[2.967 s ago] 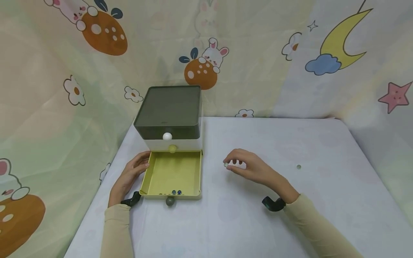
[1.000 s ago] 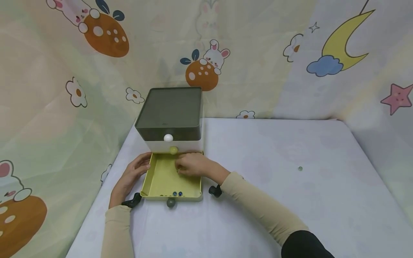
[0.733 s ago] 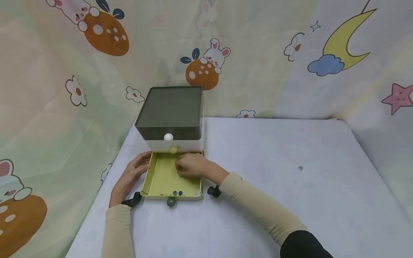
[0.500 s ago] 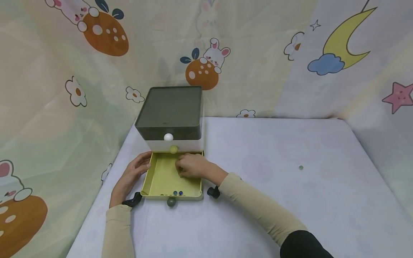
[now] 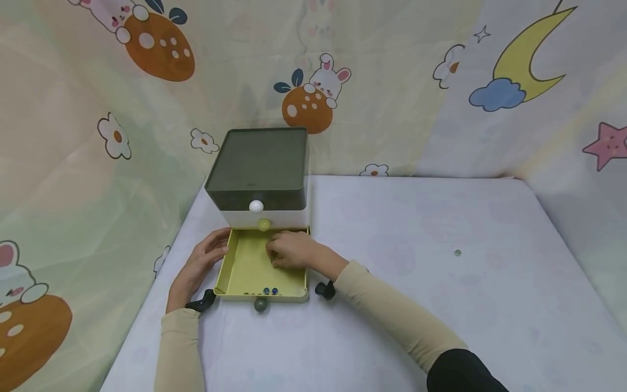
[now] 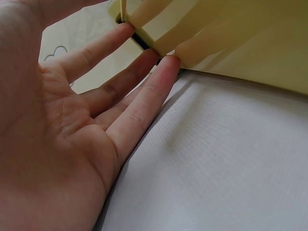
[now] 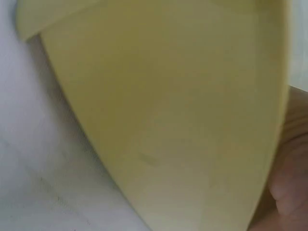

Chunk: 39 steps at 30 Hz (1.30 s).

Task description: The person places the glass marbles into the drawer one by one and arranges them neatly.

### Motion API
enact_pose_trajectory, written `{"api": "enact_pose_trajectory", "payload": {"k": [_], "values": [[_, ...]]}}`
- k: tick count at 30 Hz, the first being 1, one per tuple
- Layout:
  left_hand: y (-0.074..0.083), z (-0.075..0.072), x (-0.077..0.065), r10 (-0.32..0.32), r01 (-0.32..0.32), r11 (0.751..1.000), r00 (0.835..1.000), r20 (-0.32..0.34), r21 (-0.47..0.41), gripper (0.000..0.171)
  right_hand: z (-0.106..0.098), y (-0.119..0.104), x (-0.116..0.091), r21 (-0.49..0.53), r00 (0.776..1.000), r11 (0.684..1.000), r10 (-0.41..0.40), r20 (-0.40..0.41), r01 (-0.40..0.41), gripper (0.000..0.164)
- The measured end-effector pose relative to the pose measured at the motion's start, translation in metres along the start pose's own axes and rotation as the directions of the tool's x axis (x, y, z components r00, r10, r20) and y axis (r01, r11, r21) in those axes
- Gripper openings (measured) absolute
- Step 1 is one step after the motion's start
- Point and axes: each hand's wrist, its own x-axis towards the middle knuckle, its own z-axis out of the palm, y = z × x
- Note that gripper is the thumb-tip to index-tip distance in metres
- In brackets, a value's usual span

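A yellow drawer (image 5: 254, 267) stands pulled out from a small drawer cabinet (image 5: 264, 163) with a dark green top. My left hand (image 5: 198, 267) rests at the drawer's left side; in the left wrist view its fairly straight fingertips (image 6: 168, 65) touch the outer wall. My right hand (image 5: 294, 250) reaches over the right wall into the drawer, fingers curled downward near the back. Whether it pinches a marble I cannot tell, as the fingertips are hidden. Two blue marbles (image 5: 275, 291) lie at the drawer's front, with small greenish ones partly hidden by the front wall.
One greenish marble (image 5: 458, 252) lies on the white tablecloth (image 5: 392, 218) at the right. A dark round knob (image 5: 260, 304) sticks out from the drawer front; yellow and white knobs sit above. A patterned cloth (image 5: 382, 109) hangs behind the table.
My right hand, which pinched a greenish marble over the table 3 seconds ago, has moved left into the drawer and has stayed there for the last second. The left hand has kept its place.
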Motion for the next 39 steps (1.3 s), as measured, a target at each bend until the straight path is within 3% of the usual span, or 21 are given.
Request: {"api": "enact_pose_trajectory", "payload": {"k": [11, 17, 24, 33, 39], "values": [[-0.002, -0.001, 0.002, 0.007, -0.007, 1.000, 1.000, 0.003, -0.002, 0.061, -0.008, -0.001, -0.014, 0.130, 0.995, 0.991, -0.033, -0.095, 0.045, 0.016], [-0.001, -0.001, 0.002, 0.000, 0.000, 1.000, 1.000, -0.006, 0.004, 0.059, -0.014, 0.002, -0.030, 0.245, 0.992, 0.970, 0.028, -0.123, 0.003, 0.018], [-0.002, 0.002, 0.003, -0.039, 0.039, 0.999, 0.999, -0.019, 0.020, 0.063, -0.021, 0.007, -0.053, 0.419, 0.981, 0.908, 0.077, -0.180, 0.005, 0.019], [-0.001, 0.002, 0.003, -0.050, 0.051, 0.999, 0.998, -0.027, 0.021, 0.064, -0.025, 0.008, -0.083, 0.558, 0.958, 0.829, 0.137, -0.251, 0.028, 0.015], [0.001, 0.002, 0.002, -0.050, 0.050, 0.999, 0.998, -0.025, 0.013, 0.064, -0.026, 0.011, -0.109, 0.583, 0.932, 0.808, 0.146, -0.331, 0.081, 0.014]]}}
